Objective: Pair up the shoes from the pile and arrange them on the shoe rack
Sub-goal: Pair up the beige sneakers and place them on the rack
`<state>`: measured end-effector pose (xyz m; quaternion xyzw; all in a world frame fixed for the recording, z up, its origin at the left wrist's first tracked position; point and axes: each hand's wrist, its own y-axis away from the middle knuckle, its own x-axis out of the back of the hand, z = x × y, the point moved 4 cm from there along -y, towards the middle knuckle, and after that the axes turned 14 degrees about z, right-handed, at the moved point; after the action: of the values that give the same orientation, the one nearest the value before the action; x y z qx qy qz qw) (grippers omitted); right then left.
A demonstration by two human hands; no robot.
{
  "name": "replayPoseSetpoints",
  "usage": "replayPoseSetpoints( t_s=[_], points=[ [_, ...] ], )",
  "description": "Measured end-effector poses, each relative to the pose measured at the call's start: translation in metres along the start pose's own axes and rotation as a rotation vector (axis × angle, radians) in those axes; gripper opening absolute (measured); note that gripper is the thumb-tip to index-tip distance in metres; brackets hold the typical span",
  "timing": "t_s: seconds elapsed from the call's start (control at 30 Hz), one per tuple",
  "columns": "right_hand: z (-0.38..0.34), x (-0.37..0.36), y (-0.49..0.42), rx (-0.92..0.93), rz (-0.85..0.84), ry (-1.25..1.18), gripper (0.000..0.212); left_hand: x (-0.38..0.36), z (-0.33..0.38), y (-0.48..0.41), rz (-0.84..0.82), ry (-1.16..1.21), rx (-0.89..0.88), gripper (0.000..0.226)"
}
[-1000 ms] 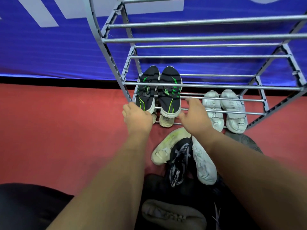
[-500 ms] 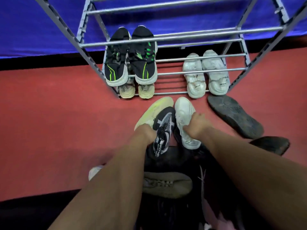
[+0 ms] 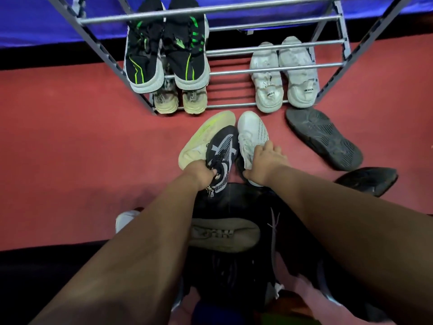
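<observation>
A person looks down at a pile of shoes on a red floor (image 3: 70,141), in front of a metal shoe rack (image 3: 276,66). Both bare arms reach forward into the pile.

The left hand (image 3: 199,174) is closed around the collar of a black shoe (image 3: 222,151) with white markings, which lies across a pale yellow shoe (image 3: 206,137). The right hand (image 3: 264,163) grips a white shoe (image 3: 251,134) around its middle and heel, fingers curled over the laces. The two held shoes lie side by side, touching, toes pointing at the rack.

Three pairs already sit on the rack: a black-and-green pair (image 3: 167,50) on a higher shelf at the left, a beige pair (image 3: 180,102) beneath it, and a white pair (image 3: 284,73) at the lower right. To the right of the pile a dark shoe (image 3: 323,137) lies sole up, with another black shoe (image 3: 367,181) near it. More dark shoes and a grey upturned sole (image 3: 225,234) lie close to the person.

These trainers look light, with soft knit uppers that give under the fingers and firmer soles. The heel or collar likely offers the surest hold. The two held shoes do not match, so each probably needs its partner found.
</observation>
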<state>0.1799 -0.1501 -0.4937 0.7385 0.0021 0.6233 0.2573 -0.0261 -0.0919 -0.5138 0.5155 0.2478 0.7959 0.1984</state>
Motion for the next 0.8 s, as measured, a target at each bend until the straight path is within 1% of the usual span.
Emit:
replayPoseSetpoints(
  t_s=[0.1,0.23,0.3,0.33,0.43,0.5,0.53,0.57,0.6,0.67,0.73,0.77,0.8],
  points=[
    [-0.004,0.003,0.001,0.008,-0.01,0.002,0.09,0.005,0.001,0.001,0.02,-0.08,-0.034,0.043],
    [-0.002,0.006,0.001,0.01,-0.04,0.01,0.084,0.017,0.002,0.001,0.113,-0.162,-0.076,0.04],
    [-0.002,0.007,0.003,0.018,-0.013,0.012,0.078,0.028,-0.004,0.002,0.149,-0.166,-0.069,0.041],
    [-0.004,0.009,0.006,0.03,0.027,0.019,0.074,0.033,-0.009,0.002,0.172,-0.161,-0.069,0.04],
    [-0.017,0.012,0.017,0.148,0.18,0.077,0.06,0.045,-0.024,0.007,0.272,-0.098,-0.023,0.045],
    [-0.03,0.014,0.027,0.276,0.23,0.08,0.049,0.05,-0.033,0.012,0.32,-0.164,0.013,0.049],
    [-0.037,0.013,0.033,0.357,0.228,0.079,0.043,0.052,-0.038,0.015,0.321,-0.202,0.028,0.052],
    [-0.045,0.013,0.039,0.442,0.198,0.067,0.039,0.052,-0.043,0.018,0.302,-0.234,0.038,0.055],
    [-0.052,0.011,0.046,0.507,0.134,0.038,0.035,0.05,-0.048,0.021,0.263,-0.245,0.042,0.058],
    [-0.067,0.003,0.064,0.552,-0.097,-0.027,0.026,0.041,-0.057,0.029,0.138,-0.158,0.053,0.056],
    [-0.077,-0.014,0.084,0.562,-0.337,0.012,0.033,0.031,-0.064,0.039,0.042,-0.003,0.081,0.042],
    [-0.08,-0.022,0.092,0.566,-0.406,0.059,0.042,0.029,-0.066,0.042,0.035,0.032,0.084,0.039],
    [-0.081,-0.029,0.099,0.559,-0.43,0.093,0.053,0.03,-0.068,0.043,0.045,0.029,0.073,0.04]
  ],
)
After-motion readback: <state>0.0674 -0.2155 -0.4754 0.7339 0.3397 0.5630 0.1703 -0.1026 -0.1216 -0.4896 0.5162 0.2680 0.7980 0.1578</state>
